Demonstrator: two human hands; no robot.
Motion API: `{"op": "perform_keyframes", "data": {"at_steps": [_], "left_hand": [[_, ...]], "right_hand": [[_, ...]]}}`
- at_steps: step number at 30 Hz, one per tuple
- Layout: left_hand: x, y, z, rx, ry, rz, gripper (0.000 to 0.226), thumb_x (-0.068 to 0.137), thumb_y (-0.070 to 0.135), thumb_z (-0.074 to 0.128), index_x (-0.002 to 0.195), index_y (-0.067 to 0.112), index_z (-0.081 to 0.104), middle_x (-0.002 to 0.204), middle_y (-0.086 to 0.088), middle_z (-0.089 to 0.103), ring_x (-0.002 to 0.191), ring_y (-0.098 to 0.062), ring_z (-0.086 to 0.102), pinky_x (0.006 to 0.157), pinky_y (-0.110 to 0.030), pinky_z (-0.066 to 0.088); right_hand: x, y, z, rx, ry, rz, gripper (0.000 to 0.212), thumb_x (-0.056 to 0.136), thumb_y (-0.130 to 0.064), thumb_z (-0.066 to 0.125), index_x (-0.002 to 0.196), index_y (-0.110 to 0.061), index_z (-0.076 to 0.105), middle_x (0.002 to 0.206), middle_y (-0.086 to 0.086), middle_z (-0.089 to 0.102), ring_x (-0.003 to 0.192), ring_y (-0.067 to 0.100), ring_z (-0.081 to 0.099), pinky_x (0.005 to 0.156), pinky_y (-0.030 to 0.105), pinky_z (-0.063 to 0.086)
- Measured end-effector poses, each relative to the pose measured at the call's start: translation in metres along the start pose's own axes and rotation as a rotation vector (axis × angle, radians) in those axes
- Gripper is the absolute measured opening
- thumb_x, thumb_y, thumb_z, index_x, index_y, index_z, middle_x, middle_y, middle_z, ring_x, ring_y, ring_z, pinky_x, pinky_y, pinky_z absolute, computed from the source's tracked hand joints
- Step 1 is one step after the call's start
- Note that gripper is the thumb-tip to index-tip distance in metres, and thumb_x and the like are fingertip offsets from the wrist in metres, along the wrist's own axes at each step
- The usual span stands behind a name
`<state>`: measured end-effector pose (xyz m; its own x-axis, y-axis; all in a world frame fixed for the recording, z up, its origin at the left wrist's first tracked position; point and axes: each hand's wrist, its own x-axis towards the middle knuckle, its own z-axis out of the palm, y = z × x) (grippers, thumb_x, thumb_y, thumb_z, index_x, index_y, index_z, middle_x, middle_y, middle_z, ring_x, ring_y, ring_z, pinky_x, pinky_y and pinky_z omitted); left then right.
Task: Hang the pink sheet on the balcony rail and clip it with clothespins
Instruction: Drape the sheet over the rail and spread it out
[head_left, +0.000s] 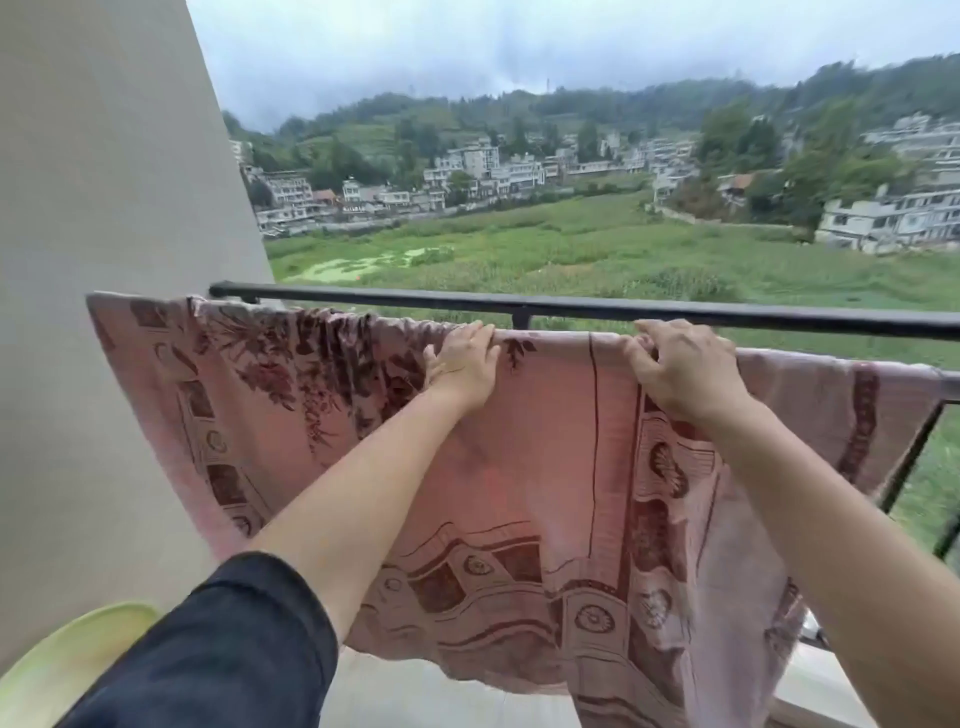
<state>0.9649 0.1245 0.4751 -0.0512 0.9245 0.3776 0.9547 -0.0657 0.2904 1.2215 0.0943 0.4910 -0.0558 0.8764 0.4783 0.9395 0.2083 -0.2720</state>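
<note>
The pink sheet, patterned with dark red flowers and borders, hangs draped over a rail in front of me, bunched into folds at its left part. My left hand lies on the sheet's top edge, fingers curled over the rail. My right hand pinches the top fold of the sheet further right. No clothespins are visible.
A second black balcony rail runs just beyond the sheet, with a vertical post at the right. A beige wall stands on the left. A pale green basin sits at the bottom left. Fields and houses lie far below.
</note>
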Motion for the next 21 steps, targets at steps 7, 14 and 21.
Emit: {"op": "perform_keyframes", "data": {"at_steps": [7,14,21], "left_hand": [[0.013,0.0,-0.016,-0.002,0.174,0.062,0.026,0.096,0.02,0.049,0.111,0.024,0.069,0.119,-0.003,0.065,0.113,-0.029,0.053,0.093,-0.04,0.046],[-0.003,0.137,-0.019,-0.418,0.412,0.402,0.018,0.094,0.007,0.053,0.102,0.009,0.069,0.1,-0.007,0.071,0.093,-0.027,0.065,0.076,-0.037,0.052],[-0.036,0.248,0.016,-0.477,0.341,0.628,0.016,0.093,0.016,0.055,0.103,0.013,0.068,0.103,-0.004,0.069,0.097,-0.027,0.06,0.08,-0.037,0.046]], "right_hand": [[0.011,0.0,-0.007,0.033,0.136,-0.022,0.024,0.098,-0.03,0.055,0.115,-0.029,0.073,0.107,0.01,0.074,0.097,0.036,0.067,0.08,0.04,0.052],[-0.008,0.083,-0.056,0.16,0.563,0.16,0.026,0.101,-0.014,0.042,0.106,0.005,0.059,0.102,0.03,0.062,0.091,0.043,0.06,0.073,0.037,0.04],[-0.053,0.168,-0.087,0.197,0.766,0.475,0.036,0.094,-0.031,0.034,0.102,-0.004,0.056,0.104,0.029,0.062,0.096,0.043,0.058,0.079,0.043,0.042]]}}
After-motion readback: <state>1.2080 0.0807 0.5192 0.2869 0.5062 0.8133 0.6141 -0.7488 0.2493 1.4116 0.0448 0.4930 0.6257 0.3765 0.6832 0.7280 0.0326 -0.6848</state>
